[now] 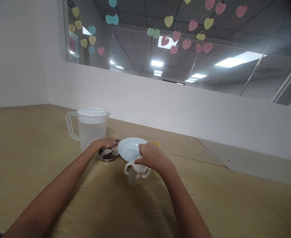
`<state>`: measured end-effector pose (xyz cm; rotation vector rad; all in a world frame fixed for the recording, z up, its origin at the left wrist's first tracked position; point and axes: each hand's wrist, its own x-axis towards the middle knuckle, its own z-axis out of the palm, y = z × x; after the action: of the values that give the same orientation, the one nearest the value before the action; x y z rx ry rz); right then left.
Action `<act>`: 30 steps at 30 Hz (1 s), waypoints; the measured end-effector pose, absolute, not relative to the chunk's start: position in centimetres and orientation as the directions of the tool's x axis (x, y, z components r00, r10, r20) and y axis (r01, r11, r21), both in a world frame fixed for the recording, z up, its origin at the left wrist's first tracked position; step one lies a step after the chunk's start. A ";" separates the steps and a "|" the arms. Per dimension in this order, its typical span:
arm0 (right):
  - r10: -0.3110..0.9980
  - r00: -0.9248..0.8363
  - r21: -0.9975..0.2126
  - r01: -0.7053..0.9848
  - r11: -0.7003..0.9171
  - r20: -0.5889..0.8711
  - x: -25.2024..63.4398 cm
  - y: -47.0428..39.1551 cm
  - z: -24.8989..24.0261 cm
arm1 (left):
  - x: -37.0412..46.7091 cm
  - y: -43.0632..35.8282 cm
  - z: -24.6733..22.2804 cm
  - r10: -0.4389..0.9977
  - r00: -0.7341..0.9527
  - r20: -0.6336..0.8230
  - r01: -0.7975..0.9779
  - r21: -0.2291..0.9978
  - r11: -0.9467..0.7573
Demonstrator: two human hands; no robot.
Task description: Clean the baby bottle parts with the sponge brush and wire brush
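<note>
Wooden table (36, 165): right hand (151, 158) clasping two-handled cup (136, 173), red print unreadable; left hand (105, 143) curled over metal dish (108, 154).

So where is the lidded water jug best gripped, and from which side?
By its loop handle, approached from the person's left. The jug stands upright with the handle jutting toward that open side of the table, while the left hand and metal dish crowd its right.

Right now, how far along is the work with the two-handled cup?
Done: little shows. In hand: the right hand rests on top of the two-handled cup; the left hand touches the metal dish. Left: the pitcher stands lidded, apparently full of water; the white plate looks bare.
</note>
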<state>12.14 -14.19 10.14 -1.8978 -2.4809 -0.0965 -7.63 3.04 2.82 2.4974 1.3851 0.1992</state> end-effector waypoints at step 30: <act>0.916 -0.284 -0.349 0.859 0.375 0.284 15.1 -15.3 12.0 | -5.7 -9.0 13.8 0.636 0.764 0.109 0.436 0.640 -0.633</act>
<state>15.12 -15.32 12.03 -1.5339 -2.2066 0.1771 -5.68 -8.96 13.85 2.3538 0.7984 0.4353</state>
